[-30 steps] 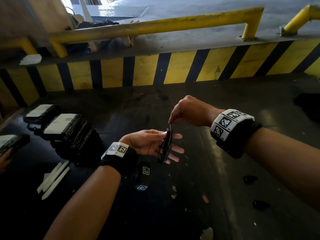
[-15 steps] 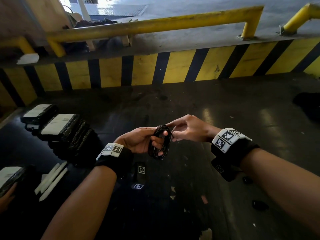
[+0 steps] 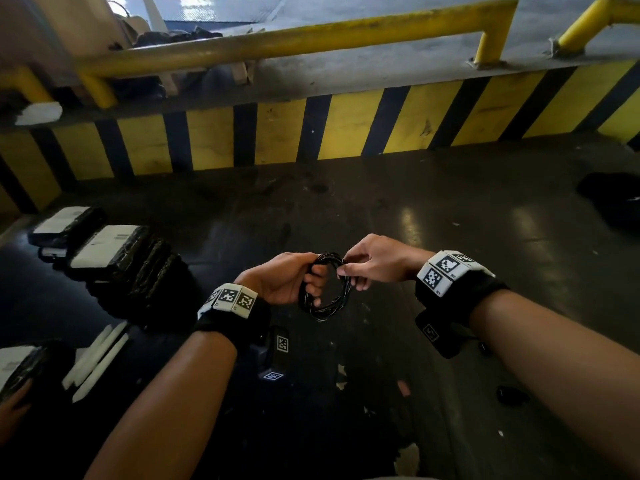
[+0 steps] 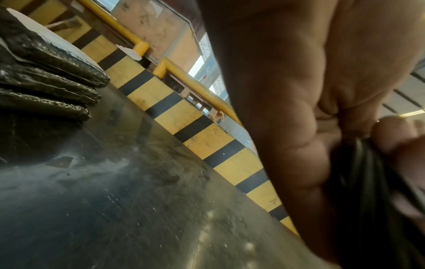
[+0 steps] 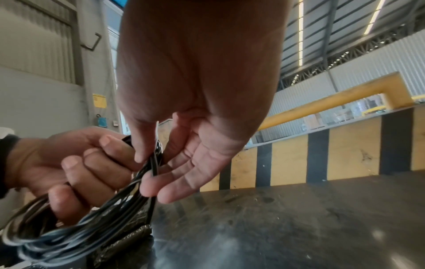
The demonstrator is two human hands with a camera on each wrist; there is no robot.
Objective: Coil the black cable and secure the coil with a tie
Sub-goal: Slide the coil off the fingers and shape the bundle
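The black cable is wound into a small coil held in the air above the dark floor. My left hand grips the coil's left side, fingers curled through the loop. My right hand pinches the coil's upper right part between thumb and forefinger; in the right wrist view a thin strand runs between those fingertips. Whether that strand is a tie or the cable's end I cannot tell. In the left wrist view only the palm and a dark bunch of cable show.
Black-wrapped packs with white labels lie at the left, with white strips on the floor nearer me. A yellow-and-black striped kerb and a yellow rail run across the back. Small dark bits lie at the right.
The coil turned from edge-on to face-on. My left hand closed its fingers round it, and my right hand came down from above to pinch the coil's upper right side.
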